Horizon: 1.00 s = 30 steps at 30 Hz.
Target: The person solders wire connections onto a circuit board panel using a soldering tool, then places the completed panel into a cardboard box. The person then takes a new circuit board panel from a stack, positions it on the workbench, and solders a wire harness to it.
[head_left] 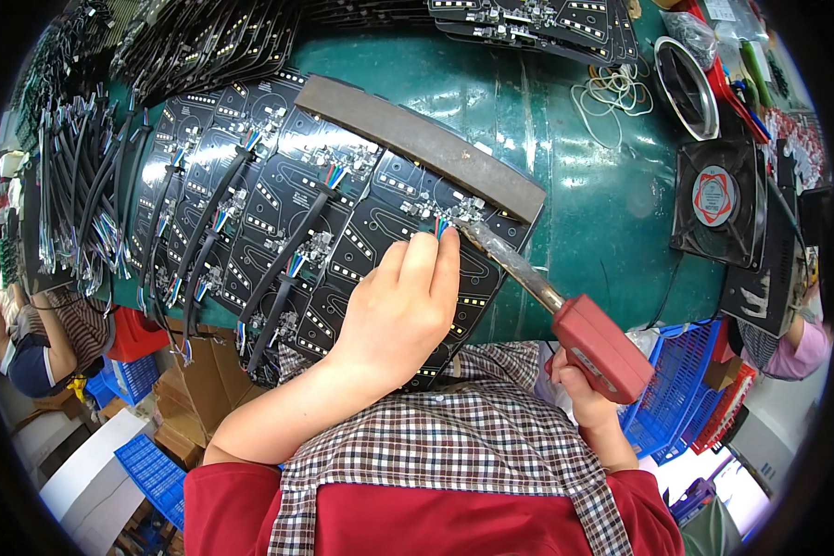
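My left hand (400,301) is closed, its fingertips pinching a cable's coloured wires (441,225) against the nearest black circuit board (366,243). Most of that cable is hidden under the hand. A red-bodied soldering gun (604,350) is gripped in my right hand (586,397). Its long metal shaft (519,267) reaches up and left, and the tip is at the wire ends, close to my left fingertips. Whether the tip touches them I cannot make out. A long grey bar (426,144) lies across the boards' far edge. Black cables (285,255) lie on the boards further left.
Loose black cables (82,181) are heaped at the left. Stacked boards (208,46) stand at the back left, more boards (537,26) at the back. To the right are a black fan (719,196), a metal-rimmed ring (686,88) and coiled pale wire (613,93). Blue crates (672,389) stand below.
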Each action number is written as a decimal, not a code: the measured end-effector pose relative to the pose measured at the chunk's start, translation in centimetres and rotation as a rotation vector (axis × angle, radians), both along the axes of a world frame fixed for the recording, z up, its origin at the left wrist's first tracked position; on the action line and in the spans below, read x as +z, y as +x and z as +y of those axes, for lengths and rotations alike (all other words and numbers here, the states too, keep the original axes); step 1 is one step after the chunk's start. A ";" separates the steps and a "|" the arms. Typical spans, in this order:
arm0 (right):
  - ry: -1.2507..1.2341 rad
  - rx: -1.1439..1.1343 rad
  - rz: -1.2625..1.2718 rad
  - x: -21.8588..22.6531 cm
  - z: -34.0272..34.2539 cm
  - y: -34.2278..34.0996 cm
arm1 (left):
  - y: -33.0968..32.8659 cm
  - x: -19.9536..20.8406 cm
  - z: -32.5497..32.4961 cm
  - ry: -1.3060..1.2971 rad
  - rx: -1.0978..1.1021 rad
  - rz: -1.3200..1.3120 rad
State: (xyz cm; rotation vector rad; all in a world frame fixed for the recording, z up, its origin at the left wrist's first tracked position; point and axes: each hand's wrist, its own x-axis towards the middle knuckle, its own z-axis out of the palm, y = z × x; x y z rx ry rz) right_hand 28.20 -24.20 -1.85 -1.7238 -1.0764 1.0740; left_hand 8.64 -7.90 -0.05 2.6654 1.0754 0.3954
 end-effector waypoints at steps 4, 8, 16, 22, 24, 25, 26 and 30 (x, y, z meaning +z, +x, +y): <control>-0.034 0.015 -0.065 0.0 0.0 0.0 | 0.1 0.1 0.1 -0.022 -0.004 -0.024; 0.036 -0.132 0.377 1.0 1.0 -0.9 | 0.2 0.2 0.1 -0.076 0.000 0.005; 0.450 -0.363 0.379 2.0 2.1 -0.8 | 0.0 1.7 1.5 -0.165 0.018 0.070; 0.595 -0.443 0.325 1.8 -0.2 -0.5 | -1.6 2.0 10.8 0.361 -0.225 0.014; 0.639 -0.466 0.325 1.5 -1.2 0.2 | -1.1 1.4 12.2 0.126 -0.364 0.105; 0.637 -0.493 0.305 1.5 -1.7 0.2 | -1.1 1.1 12.7 0.137 -0.415 0.108; 0.632 -0.520 0.286 1.5 -2.1 0.3 | -0.9 1.0 13.1 0.145 -0.465 0.112; 0.644 -0.633 0.244 1.6 -2.7 0.6 | 2.4 -0.3 12.9 0.212 -0.509 0.003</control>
